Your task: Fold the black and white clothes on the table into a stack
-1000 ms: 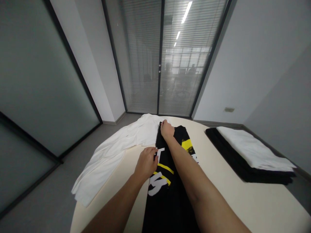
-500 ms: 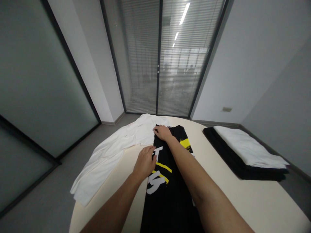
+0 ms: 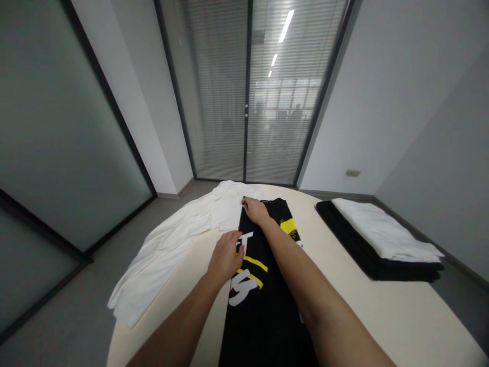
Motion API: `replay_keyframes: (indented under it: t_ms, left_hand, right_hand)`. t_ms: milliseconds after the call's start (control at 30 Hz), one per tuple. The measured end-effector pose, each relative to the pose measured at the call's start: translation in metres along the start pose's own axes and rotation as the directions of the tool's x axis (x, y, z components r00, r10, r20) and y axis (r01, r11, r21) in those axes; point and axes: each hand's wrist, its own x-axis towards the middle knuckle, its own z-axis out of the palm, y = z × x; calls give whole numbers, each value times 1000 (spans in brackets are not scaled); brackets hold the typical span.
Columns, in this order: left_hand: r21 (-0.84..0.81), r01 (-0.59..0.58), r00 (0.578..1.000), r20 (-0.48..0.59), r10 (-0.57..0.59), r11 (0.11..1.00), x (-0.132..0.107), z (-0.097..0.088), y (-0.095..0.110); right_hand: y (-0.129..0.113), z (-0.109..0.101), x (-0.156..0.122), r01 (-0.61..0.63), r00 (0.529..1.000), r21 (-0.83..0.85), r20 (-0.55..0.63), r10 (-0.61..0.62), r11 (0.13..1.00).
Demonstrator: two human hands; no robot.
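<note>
A black T-shirt (image 3: 273, 306) with white lettering and yellow stripes lies folded lengthwise into a long strip in front of me. My right hand (image 3: 255, 210) reaches across to its far left corner, fingertips pinched at the edge. Nearer to me, my left hand (image 3: 226, 254) curls at the left edge beside the lettering, thumb on top of the fabric and the other fingers partly hidden. To the left, a white garment (image 3: 171, 239) is spread loosely along the table's edge, touching the shirt's far left corner.
A stack of folded clothes stands on the right of the pale round-edged table (image 3: 336, 306), a white garment (image 3: 385, 229) over black ones (image 3: 367, 260). Beyond the table are a glass partition with blinds (image 3: 244, 137) and a grey wall.
Both hands stay almost where they were on the black T-shirt. The whole view has shifted slightly, so things sit a little further left.
</note>
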Motion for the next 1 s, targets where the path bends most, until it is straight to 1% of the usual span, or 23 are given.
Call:
replay_keyframes:
  t_ms: [67,167,267,333,433,533,600,700,800,900,1000]
  left_hand:
    - [-4,-12,1000,-18,12,1000,0,0,1]
    - [-19,-31,998,-58,30,999,1,-4,5]
    - [-54,-94,994,-64,91,994,2,-10,13]
    - [-85,-171,985,-16,171,982,1,-13,19]
    - [-116,-276,953,95,287,954,-4,-15,29]
    - [-113,-311,927,185,327,944,-9,-17,35]
    - [-95,-304,922,222,318,948,-12,-18,36]
    - [-64,-281,925,249,288,958,-13,-20,37]
    - [-38,-264,924,277,264,964,-13,-21,37]
    - [-18,-258,917,310,251,966,-14,-20,38]
    - [-7,-258,905,347,244,966,-16,-20,39]
  right_hand:
    - [9,-6,-1,-61,997,6,-47,61,998]
    - [29,-15,-1,-230,966,17,-114,231,973]
    - [50,-21,-3,-359,926,43,-105,362,932]
    - [60,-20,-5,-386,918,71,-71,391,920]
    - [65,-16,-7,-363,929,125,-30,369,923]
    - [63,-15,-6,-314,945,183,-37,326,931]
    - [62,-16,-4,-281,951,218,-65,301,935]
    - [63,-17,-2,-252,953,246,-102,284,936]
    - [65,-14,-3,-223,965,247,-80,249,943]
    - [65,-12,-10,-172,979,238,-63,192,956]
    - [60,-15,-24,-156,979,214,-98,180,964]
